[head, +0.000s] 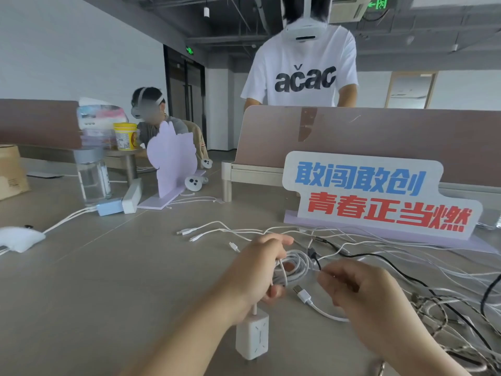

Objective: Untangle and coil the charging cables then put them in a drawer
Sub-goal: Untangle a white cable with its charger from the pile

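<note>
Gripping a round coil of smooth white cable (294,264), left hand (257,270) curled tight, right hand (360,294) pinching a thin black strand (317,261) beside the coil.

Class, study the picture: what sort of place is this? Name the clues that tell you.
Probably an open-plan office: a long desk with a divider panel, a desktop slogan sign and a green exit sign overhead.
</note>
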Demonstrator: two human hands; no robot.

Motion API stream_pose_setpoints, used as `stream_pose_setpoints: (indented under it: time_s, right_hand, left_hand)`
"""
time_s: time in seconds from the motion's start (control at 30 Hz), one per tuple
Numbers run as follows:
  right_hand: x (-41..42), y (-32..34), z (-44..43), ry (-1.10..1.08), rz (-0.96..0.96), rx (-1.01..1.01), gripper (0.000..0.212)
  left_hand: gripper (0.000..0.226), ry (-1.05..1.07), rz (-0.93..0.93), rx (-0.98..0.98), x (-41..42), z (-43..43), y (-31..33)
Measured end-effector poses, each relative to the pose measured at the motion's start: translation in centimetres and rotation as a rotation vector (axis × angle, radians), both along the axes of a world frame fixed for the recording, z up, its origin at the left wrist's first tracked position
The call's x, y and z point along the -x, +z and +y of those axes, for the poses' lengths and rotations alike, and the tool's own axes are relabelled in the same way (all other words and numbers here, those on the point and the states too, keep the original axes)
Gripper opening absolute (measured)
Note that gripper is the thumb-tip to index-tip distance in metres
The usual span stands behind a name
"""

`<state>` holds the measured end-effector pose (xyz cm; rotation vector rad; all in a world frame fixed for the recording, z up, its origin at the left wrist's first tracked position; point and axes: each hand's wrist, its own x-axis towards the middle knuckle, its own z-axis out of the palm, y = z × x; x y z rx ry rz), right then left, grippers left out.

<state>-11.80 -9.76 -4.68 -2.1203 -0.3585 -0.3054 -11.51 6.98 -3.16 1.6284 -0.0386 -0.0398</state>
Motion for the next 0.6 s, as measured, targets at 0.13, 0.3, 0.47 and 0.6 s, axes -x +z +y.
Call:
stream_pose_setpoints:
  time_s: [0.13, 0.3, 0.47, 0.6]
  right_hand:
    - [0.4, -0.4, 0.7, 0.027, -0.016, 0.102, 0.021]
    - [-0.1, -1.6, 1.4, 0.049, 0.086, 0.146, 0.027]
    - [0.4, -0.9, 1.5, 0.049, 0.078, 0.17, 0.025]
    - [1.2, 0.1, 1.4, 0.048, -0.015, 0.249, 0.028]
  left_hand:
    - [0.041, -0.003, 0.034, 0.092, -0.1, -0.3, -0.2]
    - [0.044, -0.196, 0.091, 0.42, -0.1, -0.4, 0.0]
    - [0.022, -0.2, 0.222, 0.725, -0.5, 1.2, 0.8]
    - [0.029, -0.205, 0.3, 0.934, -1.4, 3.0, 0.8]
